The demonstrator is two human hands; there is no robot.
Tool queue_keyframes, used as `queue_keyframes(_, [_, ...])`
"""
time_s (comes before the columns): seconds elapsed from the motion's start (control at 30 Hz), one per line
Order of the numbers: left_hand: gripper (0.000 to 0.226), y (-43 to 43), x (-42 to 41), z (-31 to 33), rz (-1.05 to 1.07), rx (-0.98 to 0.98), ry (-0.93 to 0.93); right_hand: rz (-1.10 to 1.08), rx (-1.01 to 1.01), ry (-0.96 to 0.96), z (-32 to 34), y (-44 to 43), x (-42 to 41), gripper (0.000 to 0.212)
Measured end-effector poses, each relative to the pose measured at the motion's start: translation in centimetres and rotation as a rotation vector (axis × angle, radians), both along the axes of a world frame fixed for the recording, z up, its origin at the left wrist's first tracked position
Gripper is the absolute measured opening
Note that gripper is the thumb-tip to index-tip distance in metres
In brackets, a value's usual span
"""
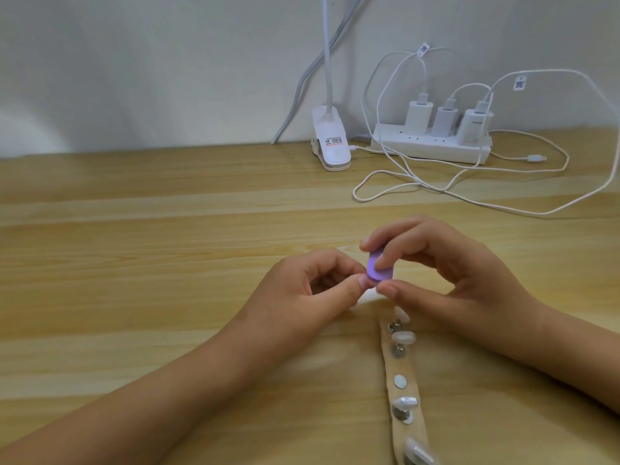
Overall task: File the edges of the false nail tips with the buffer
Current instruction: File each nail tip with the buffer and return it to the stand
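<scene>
My right hand (446, 273) pinches a small purple buffer block (480, 270) between thumb and fingers, just above the table. My left hand (302, 297) has its fingers curled, its thumb and fingertip meeting right at the buffer's lower edge over a pale false nail tip (369, 297). How the left hand holds that tip is partly hidden. A tan strip (407, 370) runs from under my hands toward the near edge, carrying several false nail tips (404, 337) on small metal stands.
The wooden table (167, 246) carries a white clip lamp (97, 152) at the back, beside a white power strip (432, 146) with three chargers. Loose white cables (402, 182) loop over the table behind my right hand.
</scene>
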State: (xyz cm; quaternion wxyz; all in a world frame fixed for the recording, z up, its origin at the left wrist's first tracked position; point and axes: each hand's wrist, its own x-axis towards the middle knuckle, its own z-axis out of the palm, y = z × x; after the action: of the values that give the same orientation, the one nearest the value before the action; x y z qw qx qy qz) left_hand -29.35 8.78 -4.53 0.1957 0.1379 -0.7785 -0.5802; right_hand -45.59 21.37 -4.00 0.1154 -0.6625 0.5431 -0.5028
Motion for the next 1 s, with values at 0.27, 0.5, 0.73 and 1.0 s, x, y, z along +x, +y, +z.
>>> queue_keyframes(0.27, [0.01, 0.32, 0.04, 0.19, 0.02, -0.054, -0.022, -0.021, 0.011, -0.02, -0.13, 0.12, -0.24, 0.015])
queue_keyframes(0.5, [0.012, 0.36, 0.08, 0.06, 0.021, -0.111, -0.029, -0.017, -0.03, 0.104, 0.09, 0.12, 0.04, 0.015])
queue_keyframes(0.73, [0.014, 0.32, 0.12, -0.11, 0.004, -0.122, -0.026, -0.054, -0.041, 0.172, 0.28, 0.36, -0.08, 0.016])
queue_keyframes(1.0, [0.013, 0.33, 0.09, 0.14, -0.008, -0.109, -0.026, -0.05, -0.046, 0.183, 0.23, 0.2, -0.16, 0.015])
